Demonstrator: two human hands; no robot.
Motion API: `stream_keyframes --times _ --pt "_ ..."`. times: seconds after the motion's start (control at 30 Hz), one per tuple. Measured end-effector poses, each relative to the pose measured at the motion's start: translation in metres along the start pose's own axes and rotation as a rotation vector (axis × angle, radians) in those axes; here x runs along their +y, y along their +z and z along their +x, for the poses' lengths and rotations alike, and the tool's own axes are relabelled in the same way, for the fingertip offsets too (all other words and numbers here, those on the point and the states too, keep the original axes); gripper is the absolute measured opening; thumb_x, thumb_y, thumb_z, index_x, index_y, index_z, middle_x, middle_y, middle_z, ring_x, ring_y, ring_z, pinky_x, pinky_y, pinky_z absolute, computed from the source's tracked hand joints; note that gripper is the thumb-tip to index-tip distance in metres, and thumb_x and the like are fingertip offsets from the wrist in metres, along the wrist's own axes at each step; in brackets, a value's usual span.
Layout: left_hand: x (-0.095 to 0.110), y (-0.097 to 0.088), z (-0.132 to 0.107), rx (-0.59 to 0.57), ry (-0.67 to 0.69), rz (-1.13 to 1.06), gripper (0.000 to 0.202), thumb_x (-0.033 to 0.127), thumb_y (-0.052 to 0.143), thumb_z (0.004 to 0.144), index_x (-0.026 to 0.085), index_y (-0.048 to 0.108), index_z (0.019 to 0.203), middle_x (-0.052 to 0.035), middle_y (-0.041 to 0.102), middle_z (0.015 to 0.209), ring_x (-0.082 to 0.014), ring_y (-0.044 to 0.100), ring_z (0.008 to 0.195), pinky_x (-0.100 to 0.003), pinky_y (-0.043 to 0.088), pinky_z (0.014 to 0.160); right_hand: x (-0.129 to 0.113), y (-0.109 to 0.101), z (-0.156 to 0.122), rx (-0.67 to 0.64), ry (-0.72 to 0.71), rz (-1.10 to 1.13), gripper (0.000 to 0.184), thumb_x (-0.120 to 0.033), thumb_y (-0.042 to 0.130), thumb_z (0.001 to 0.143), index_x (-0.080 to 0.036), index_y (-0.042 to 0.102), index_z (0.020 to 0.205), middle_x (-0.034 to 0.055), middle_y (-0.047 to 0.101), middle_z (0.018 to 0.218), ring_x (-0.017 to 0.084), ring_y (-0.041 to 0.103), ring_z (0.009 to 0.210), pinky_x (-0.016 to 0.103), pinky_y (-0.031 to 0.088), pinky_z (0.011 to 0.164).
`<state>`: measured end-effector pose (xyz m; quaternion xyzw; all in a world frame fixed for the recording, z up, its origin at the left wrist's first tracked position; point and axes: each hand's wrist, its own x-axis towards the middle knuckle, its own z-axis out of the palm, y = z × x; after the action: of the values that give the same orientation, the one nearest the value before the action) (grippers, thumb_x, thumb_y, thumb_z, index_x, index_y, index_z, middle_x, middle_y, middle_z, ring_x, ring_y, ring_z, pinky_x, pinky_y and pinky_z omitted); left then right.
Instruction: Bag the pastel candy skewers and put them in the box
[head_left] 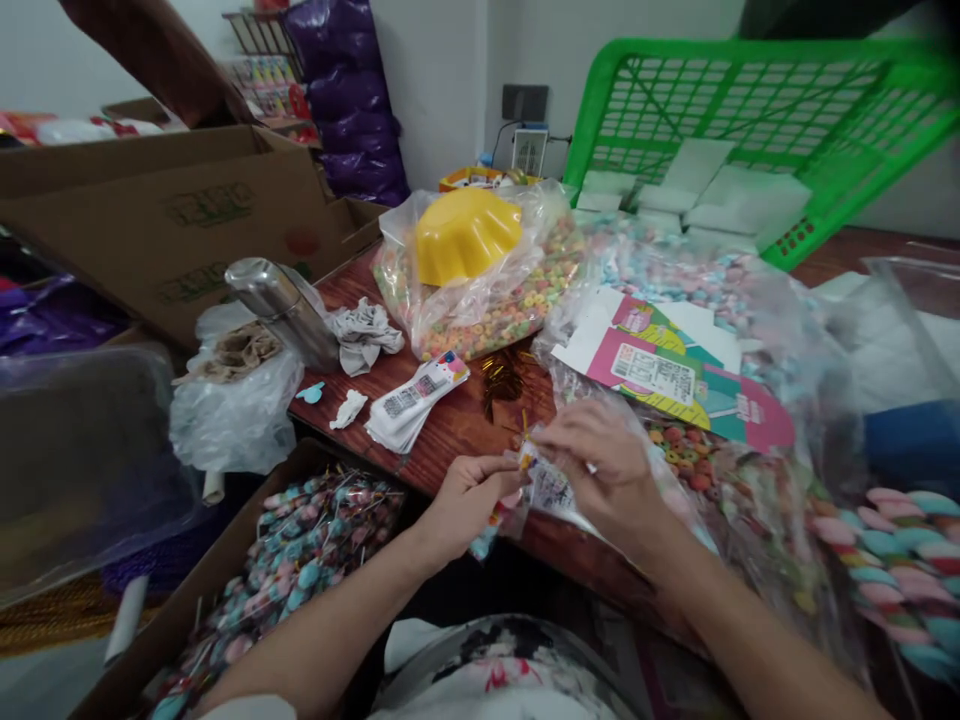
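At the table's front edge, my left hand (472, 495) pinches a small clear candy bag (486, 540), with pink and blue sweets showing below the fingers. Against it my right hand (604, 465) is closed, its fingertips pressed together by a printed label card (553, 485) and a gold twist tie (525, 422). The fingers hide exactly how tie, card and bag meet. Just beyond lie loose gold twist ties (504, 380). A stack of white label cards (416, 400) rests on the wooden table (442, 450) to the left of them.
Cereal rings fill a clear bag (487, 325), topped by a yellow bowl (469, 235). Left are a steel flask (281, 310), crumpled tissue (364, 335) and a box of wrapped lollipops (315, 550). Marshmallow bags (697, 265), printed cardboard (667, 370) and a green basket (600, 130) occupy the right.
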<state>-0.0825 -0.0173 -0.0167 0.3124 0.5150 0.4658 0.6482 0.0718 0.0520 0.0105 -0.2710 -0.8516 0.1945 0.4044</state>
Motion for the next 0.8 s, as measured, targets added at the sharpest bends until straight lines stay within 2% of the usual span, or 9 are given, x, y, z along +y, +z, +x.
stream_keyframes --times 0.07,0.17,0.3,0.37,0.47,0.53,0.63,0.7,0.8 --pt "0.002 0.011 0.003 -0.05 0.065 0.015 0.031 0.037 0.067 0.071 0.013 0.055 0.056 0.0056 0.043 0.048 -0.0033 0.034 0.041 -0.017 0.028 0.041 -0.014 -0.002 -0.012 -0.04 -0.076 -0.207 0.025 -0.011 0.047 0.085 -0.021 0.067 0.094 0.0043 0.066 0.079 0.021 0.054 0.085 0.041 0.035 0.078" --pt "0.004 0.022 0.004 -0.146 0.112 0.08 0.033 0.033 0.061 0.077 0.014 0.049 0.053 0.0057 0.04 0.048 -0.0033 0.032 0.043 -0.017 0.028 0.044 -0.023 -0.008 -0.031 0.032 -0.018 -0.367 0.026 -0.01 0.046 0.085 -0.022 0.067 0.093 0.0033 0.065 0.076 0.023 0.052 0.091 0.043 0.029 0.08" --pt "0.001 0.034 0.002 -0.249 0.126 0.14 0.03 0.029 0.058 0.08 0.014 0.05 0.056 0.0044 0.042 0.052 -0.0045 0.035 0.047 -0.018 0.028 0.047 -0.021 -0.023 -0.051 0.061 0.034 -0.383 0.023 -0.009 0.05 0.085 -0.024 0.066 0.091 0.0005 0.065 0.072 0.023 0.052 0.096 0.043 0.026 0.084" --pt "-0.002 0.04 0.001 -0.27 0.118 0.151 0.033 0.034 0.059 0.081 0.014 0.05 0.057 0.0042 0.043 0.052 -0.0045 0.036 0.046 -0.019 0.027 0.046 -0.018 -0.029 -0.058 0.066 0.023 -0.368 0.024 -0.01 0.049 0.085 -0.024 0.064 0.099 0.0006 0.066 0.075 0.023 0.053 0.097 0.042 0.027 0.084" --pt "-0.006 0.048 0.0 -0.261 0.099 0.144 0.037 0.039 0.061 0.081 0.014 0.05 0.056 0.0042 0.043 0.051 -0.0045 0.035 0.044 -0.02 0.025 0.045 -0.016 -0.036 -0.065 0.088 0.03 -0.344 0.037 -0.009 0.048 0.086 -0.022 0.054 0.12 0.0009 0.068 0.077 0.022 0.056 0.096 0.042 0.03 0.084" --pt "-0.008 0.052 0.001 -0.245 0.108 0.133 0.035 0.038 0.063 0.08 0.014 0.051 0.057 0.0039 0.044 0.051 -0.0049 0.036 0.046 -0.02 0.027 0.046 -0.018 -0.038 -0.07 0.138 0.026 -0.366 0.041 -0.008 0.05 0.085 -0.02 0.051 0.124 0.0008 0.069 0.079 0.022 0.057 0.097 0.044 0.031 0.089" --pt "-0.008 0.056 0.002 -0.214 0.17 0.132 0.034 0.037 0.065 0.079 0.013 0.053 0.057 0.0042 0.044 0.052 -0.0051 0.036 0.048 -0.02 0.028 0.048 -0.025 -0.041 -0.077 0.259 -0.012 -0.477 0.028 -0.009 0.058 0.081 -0.021 0.058 0.107 0.0005 0.071 0.081 0.022 0.059 0.102 0.047 0.029 0.097" --pt "-0.006 0.059 0.004 -0.204 0.215 0.137 0.035 0.036 0.066 0.078 0.013 0.053 0.055 0.0045 0.043 0.052 -0.0052 0.036 0.048 -0.02 0.029 0.048 -0.028 -0.041 -0.082 0.318 0.027 -0.516 0.019 -0.01 0.062 0.08 -0.022 0.062 0.095 0.0008 0.071 0.081 0.023 0.058 0.104 0.047 0.03 0.097" --pt "-0.003 0.063 0.005 -0.234 0.259 0.168 0.035 0.035 0.064 0.08 0.013 0.055 0.055 0.0037 0.045 0.053 -0.0061 0.039 0.049 -0.02 0.031 0.049 -0.026 -0.04 -0.088 0.344 0.181 -0.283 0.012 -0.013 0.062 0.081 -0.022 0.065 0.089 0.0024 0.07 0.081 0.022 0.059 0.096 0.042 0.04 0.088"
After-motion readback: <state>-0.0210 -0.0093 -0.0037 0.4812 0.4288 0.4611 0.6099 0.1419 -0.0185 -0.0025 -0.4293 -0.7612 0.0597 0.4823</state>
